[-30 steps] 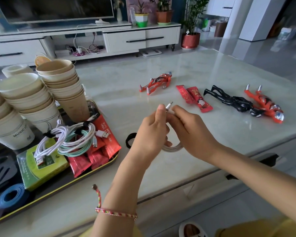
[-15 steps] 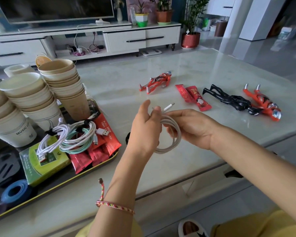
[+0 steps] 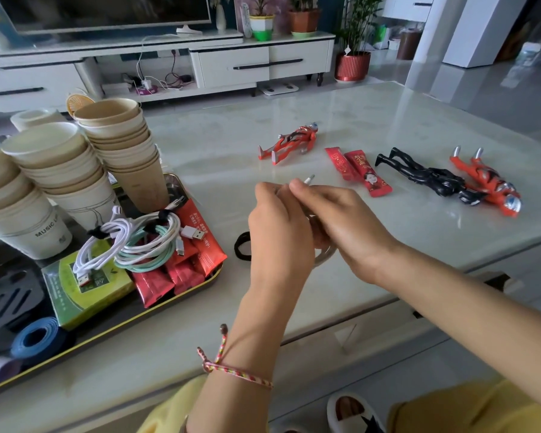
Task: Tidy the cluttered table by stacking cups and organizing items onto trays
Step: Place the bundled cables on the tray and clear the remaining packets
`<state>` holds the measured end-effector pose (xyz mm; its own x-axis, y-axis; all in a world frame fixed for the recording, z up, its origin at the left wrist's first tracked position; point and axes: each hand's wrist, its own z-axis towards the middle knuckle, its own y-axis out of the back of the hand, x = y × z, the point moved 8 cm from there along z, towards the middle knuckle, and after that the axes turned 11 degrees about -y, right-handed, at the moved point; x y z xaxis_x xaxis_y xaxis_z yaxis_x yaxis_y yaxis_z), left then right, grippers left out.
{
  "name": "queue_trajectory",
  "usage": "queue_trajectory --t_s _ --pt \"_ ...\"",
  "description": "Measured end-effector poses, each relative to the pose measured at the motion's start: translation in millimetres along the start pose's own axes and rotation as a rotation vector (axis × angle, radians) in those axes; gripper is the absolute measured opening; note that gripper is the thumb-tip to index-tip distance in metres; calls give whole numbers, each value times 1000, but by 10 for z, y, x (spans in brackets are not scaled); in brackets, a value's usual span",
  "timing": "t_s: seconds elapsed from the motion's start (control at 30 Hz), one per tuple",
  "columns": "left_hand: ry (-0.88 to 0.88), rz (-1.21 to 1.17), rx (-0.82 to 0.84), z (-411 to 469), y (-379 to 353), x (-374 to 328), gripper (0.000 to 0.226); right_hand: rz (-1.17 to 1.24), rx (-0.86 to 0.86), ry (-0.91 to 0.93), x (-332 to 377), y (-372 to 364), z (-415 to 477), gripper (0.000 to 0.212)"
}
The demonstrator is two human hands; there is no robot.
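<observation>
At lower centre of the frame, our left hand point(image 3: 278, 232) and right hand point(image 3: 341, 220) both clench one white cable point(image 3: 325, 259), its plug poking up above the fingers. Just left of them lies one black loop point(image 3: 241, 245). At middle left, the tray point(image 3: 122, 318) holds two coiled cables point(image 3: 144, 245); four cup stacks point(image 3: 122, 142) rise behind. Farther, right of centre, we count two red sachets point(image 3: 359, 170) and three toy figures point(image 3: 431, 176). Half a second ago the coil hung open between our hands; now they cover most of it.
</observation>
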<state>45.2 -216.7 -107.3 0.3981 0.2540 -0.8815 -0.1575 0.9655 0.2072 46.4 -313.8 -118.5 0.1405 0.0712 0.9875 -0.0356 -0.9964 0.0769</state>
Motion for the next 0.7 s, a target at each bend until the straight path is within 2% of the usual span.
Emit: queue_trajectory --t_s 0.07,0.17,0.27,0.37,0.43,0.47,0.57,0.6,0.63,0.7 --pt "0 -25 -23 -1 13 -13 24 56 -94 15 -11 -2 14 40" --pt "1 -45 -100 -3 70 -33 26 70 -202 86 11 9 46 50" --pt "50 -69 -177 10 154 -7 25 -29 -267 198 112 -7 60 42" --pt "140 -118 -159 12 163 58 25 -102 -287 259 140 -4 112 37" --pt "228 -189 -143 17 174 131 24 -141 -262 308 177 -20 142 23" --pt "280 -222 -123 27 180 175 24 -145 -250 327 194 -13 158 10" --pt "474 -438 48 29 109 296 23 -184 -229 337 228 24 204 24" --pt "532 -516 129 2 61 302 24 -219 -202 339 225 20 222 23" --pt "568 -551 195 -17 42 296 26 -264 -165 348 234 -10 225 19" --pt "595 -478 283 -51 47 303 28 -354 -94 381 235 -64 194 18"
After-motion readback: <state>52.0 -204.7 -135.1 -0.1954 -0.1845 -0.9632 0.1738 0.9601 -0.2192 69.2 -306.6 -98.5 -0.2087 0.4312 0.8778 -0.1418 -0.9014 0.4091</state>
